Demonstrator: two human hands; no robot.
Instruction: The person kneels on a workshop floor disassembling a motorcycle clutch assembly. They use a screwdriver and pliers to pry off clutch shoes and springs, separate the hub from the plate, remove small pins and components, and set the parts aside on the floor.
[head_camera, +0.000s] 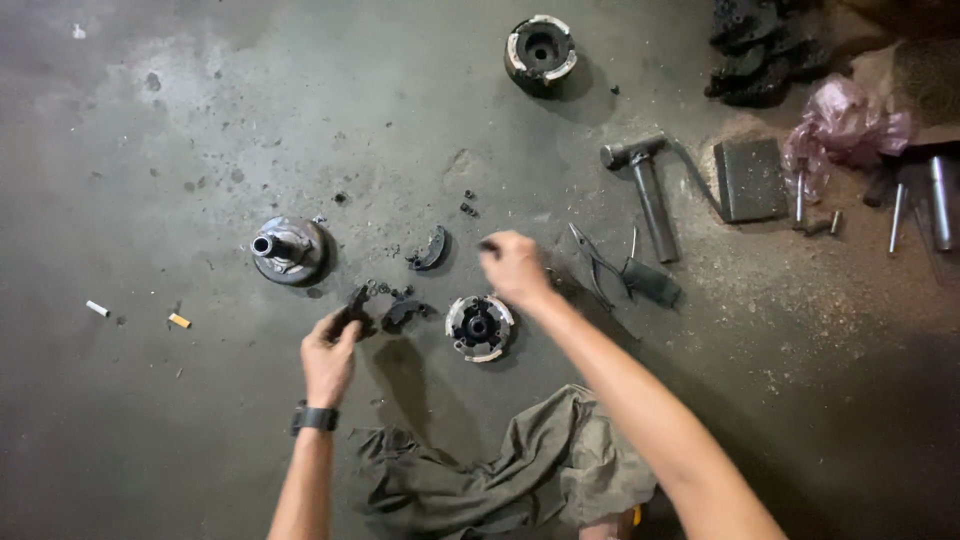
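Your left hand (328, 352), with a black watch (314, 418) on its wrist, is closed around a small dark curved metal piece (354, 303) that it holds just above the grey concrete floor (150, 150). The piece sticks out past your fingertips, just beside a second dark curved shoe-shaped part (404, 313) that lies on the floor.

Your right hand (514, 268) is raised over the floor with its fingers pinched on a tiny dark bit (488, 244) at the fingertips; what that bit is cannot be told.

Between your two hands, and close under the right wrist, lies a round metal clutch-like disc with pale pads around its rim (479, 327). Another curved dark shoe (431, 249) lies just beyond it, with small black crumbs scattered near.

To your left stands a round grey metal hub with a short shaft in the middle (288, 249). Far ahead sits a dark drum with a pale ring on top (540, 50).

To your right lie a pair of pliers with dark grips (610, 268), a metal hammer (648, 190), a flat grey metal block (750, 178) and a crumpled pink plastic bag (845, 125).

A crumpled olive cloth (510, 470) lies on the floor between your forearms. Two cigarette butts (178, 320) lie well off to the left.
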